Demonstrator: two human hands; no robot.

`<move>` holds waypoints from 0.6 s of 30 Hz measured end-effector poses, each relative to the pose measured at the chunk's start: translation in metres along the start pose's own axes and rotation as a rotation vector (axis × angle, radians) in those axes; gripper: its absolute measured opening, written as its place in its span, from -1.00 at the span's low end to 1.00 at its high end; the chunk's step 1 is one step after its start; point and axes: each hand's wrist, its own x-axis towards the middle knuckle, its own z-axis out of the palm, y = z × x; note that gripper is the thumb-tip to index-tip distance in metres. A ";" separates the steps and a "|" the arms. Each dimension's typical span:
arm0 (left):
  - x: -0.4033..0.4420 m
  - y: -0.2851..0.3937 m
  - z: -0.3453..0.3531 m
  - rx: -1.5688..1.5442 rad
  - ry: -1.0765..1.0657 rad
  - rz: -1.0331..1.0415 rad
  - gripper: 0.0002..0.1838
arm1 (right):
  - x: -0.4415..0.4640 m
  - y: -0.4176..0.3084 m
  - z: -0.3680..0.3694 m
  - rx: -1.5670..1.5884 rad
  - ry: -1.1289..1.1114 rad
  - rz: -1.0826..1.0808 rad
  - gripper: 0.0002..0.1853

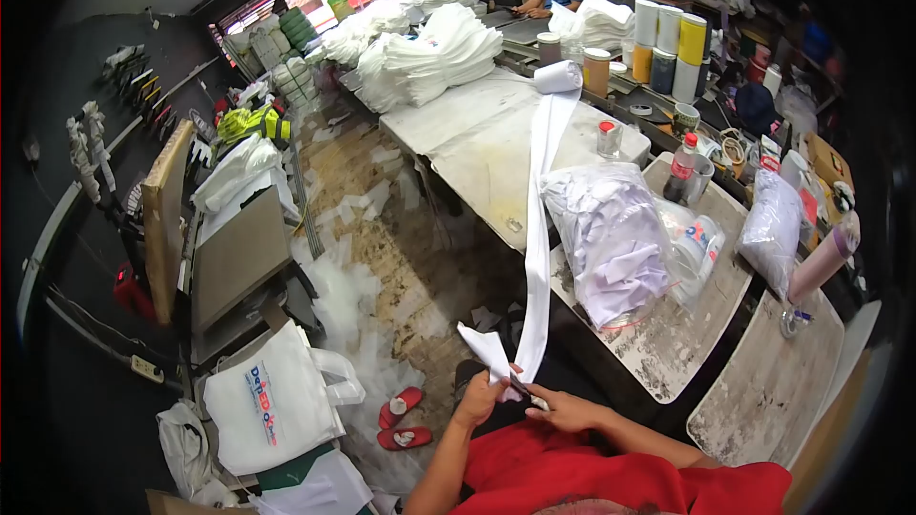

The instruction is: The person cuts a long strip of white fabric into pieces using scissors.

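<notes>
— Which way is the white strip (537,267) lying from the hands?
— It is running forward from them, its long axis pointing away from the body, over the near edge of the table (458,153) to a roll (558,77) sitting well ahead of both hands.
— Which hand is nearer its lower end?
— The left hand (487,398), I think. Its fingers are curling closed on the cloth, and a loose flap (485,348) is sticking out just ahead of it. Whether that is the strip's own end, I cannot tell.
— And the right hand (563,410)?
— It is resting just right of the left, fingers folded around a small tool (521,387). The dark part is showing between the hands, perhaps scissors; how far its blades are opening is hidden.
— What is lying on that side?
— A clear bag of pale cloth (611,238), forward and rightward, well apart from the right hand.
</notes>
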 end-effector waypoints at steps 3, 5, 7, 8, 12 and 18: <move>-0.008 -0.013 -0.032 0.106 -0.074 -0.165 -0.70 | -0.016 -0.015 -0.019 0.209 -0.153 0.115 -0.53; -0.008 -0.024 -0.057 0.122 -0.114 -0.182 -0.79 | -0.024 -0.005 -0.033 0.366 -0.253 0.066 -0.58; -0.011 -0.028 -0.063 0.044 0.184 -0.113 -0.81 | -0.032 0.004 -0.045 0.370 -0.251 0.039 -0.59; -0.008 -0.033 -0.064 -0.225 0.284 0.047 -0.84 | -0.037 0.007 -0.049 0.349 -0.265 0.051 -0.61; -0.012 -0.024 -0.100 -0.367 0.362 0.169 -0.76 | -0.045 0.014 -0.051 0.197 -0.387 0.114 -0.72; -0.047 -0.027 -0.131 0.179 0.580 -0.019 -0.69 | -0.047 0.023 -0.019 -0.319 -0.401 0.210 -0.53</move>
